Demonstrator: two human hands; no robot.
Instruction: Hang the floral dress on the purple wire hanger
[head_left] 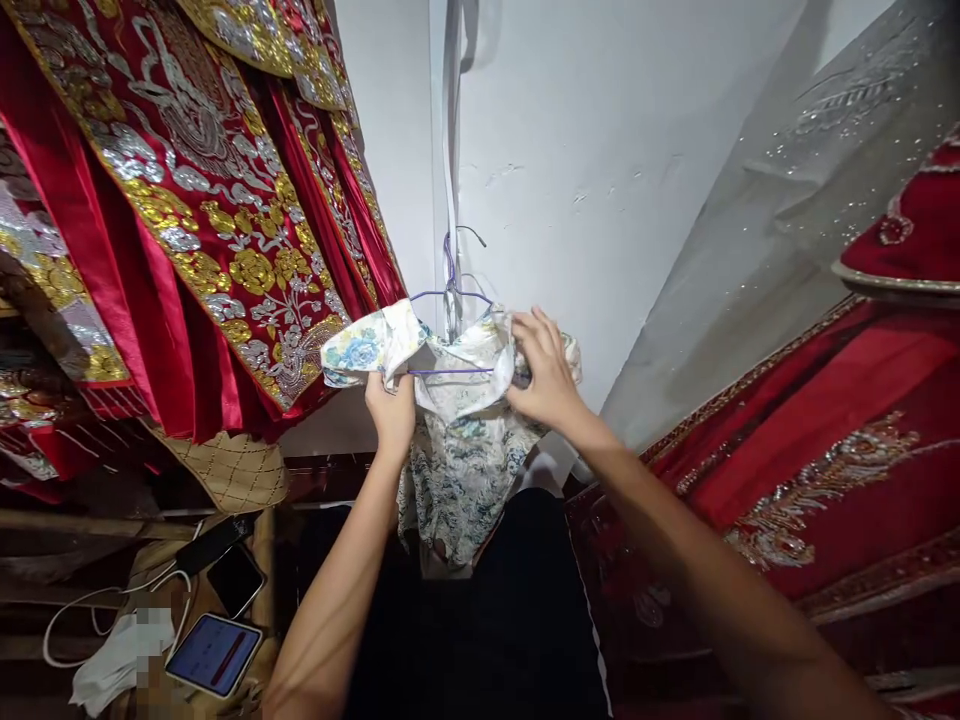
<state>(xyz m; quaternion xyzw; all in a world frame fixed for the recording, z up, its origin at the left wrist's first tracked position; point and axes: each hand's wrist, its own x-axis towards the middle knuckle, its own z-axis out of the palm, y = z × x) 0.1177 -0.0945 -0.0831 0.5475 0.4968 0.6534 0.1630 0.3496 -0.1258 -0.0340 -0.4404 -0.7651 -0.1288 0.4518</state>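
A white dress with blue and green flower print (459, 450) hangs in front of me on a thin purple wire hanger (450, 296). My left hand (390, 405) grips the dress at its left shoulder, just under the hanger's bottom wire. My right hand (546, 370) holds the cloth at the right shoulder, fingers curled over the collar. The hanger's hook rises toward a white strap (452, 150) on the wall.
Red gowns with gold and silver embroidery (202, 200) hang at the left, and another red gown (810, 470) at the right. Below left lie two phones (225, 560), a lit tablet (214, 655) and a white cable (90, 610). A white wall (585, 150) stands behind.
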